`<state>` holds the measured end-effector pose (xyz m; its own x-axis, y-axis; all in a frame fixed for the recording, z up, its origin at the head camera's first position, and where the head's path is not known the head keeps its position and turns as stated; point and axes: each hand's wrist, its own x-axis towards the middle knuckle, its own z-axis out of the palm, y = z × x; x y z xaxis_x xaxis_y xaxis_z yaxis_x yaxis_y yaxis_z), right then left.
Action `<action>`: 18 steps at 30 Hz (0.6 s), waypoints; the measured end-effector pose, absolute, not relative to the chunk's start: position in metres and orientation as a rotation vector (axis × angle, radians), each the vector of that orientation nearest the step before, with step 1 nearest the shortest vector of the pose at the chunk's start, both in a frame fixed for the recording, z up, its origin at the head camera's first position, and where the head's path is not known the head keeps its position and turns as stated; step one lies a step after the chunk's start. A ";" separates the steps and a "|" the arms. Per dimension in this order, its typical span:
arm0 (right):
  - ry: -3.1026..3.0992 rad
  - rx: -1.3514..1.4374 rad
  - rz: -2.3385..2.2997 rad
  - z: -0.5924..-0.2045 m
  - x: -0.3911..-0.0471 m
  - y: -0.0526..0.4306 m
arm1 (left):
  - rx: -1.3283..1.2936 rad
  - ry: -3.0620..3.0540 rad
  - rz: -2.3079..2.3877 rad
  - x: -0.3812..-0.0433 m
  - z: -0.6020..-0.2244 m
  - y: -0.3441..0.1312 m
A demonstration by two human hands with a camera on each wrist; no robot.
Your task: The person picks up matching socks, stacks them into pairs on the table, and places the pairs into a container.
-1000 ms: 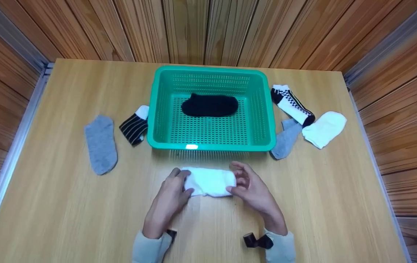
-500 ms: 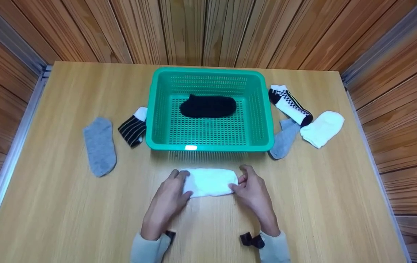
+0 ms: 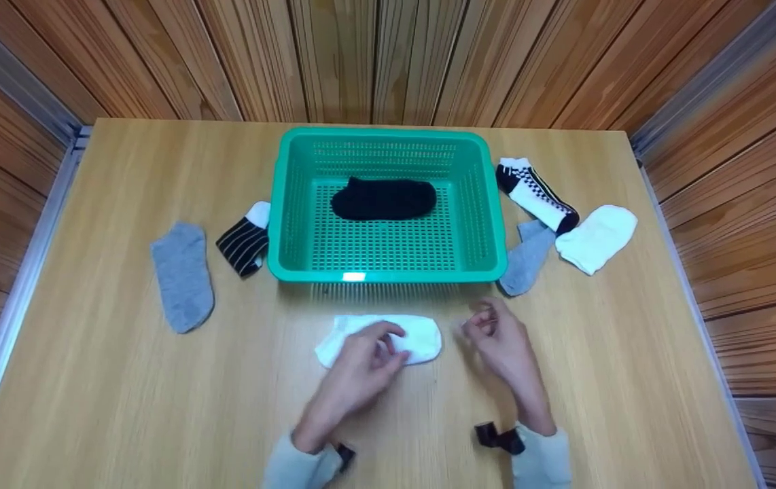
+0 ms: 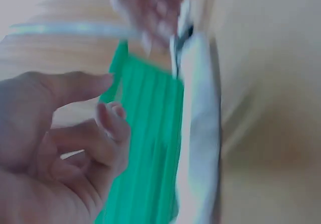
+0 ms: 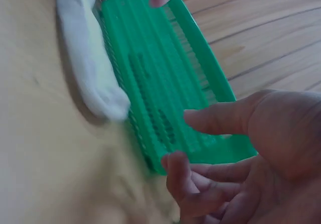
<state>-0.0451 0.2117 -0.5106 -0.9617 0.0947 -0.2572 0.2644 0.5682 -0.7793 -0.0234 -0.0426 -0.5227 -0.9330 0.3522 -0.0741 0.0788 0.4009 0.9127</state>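
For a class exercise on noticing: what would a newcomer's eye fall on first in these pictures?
Probably the bright green basket at the back of the table, a black sock lying inside it. Next, the white sock in front of the basket, with the left hand over it and the right hand beside its toe end.

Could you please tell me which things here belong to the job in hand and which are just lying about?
Likely part of the job:
white sock beneath the left hand
right hand, beside it
green basket holding the black sock

Apparently just lying about, though possibly wanted later:
grey sock, far left
striped sock by the basket
checkered sock
second grey sock
second white sock
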 end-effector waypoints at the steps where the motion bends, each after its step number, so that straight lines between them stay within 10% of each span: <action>1: 2.615 0.305 -1.356 -0.508 -0.047 0.217 | 0.389 2.339 1.610 -0.023 -0.523 -0.035; 18: 2.678 0.547 -1.381 -0.455 -0.091 0.326 | -0.004 1.478 1.977 -0.061 -0.519 0.096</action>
<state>-0.0910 0.3256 -0.4547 -0.9330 0.2762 -0.2306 0.3481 0.5303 -0.7731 -0.0606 0.0964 -0.5187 -0.7818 0.4977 -0.3756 -0.5009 -0.1426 0.8537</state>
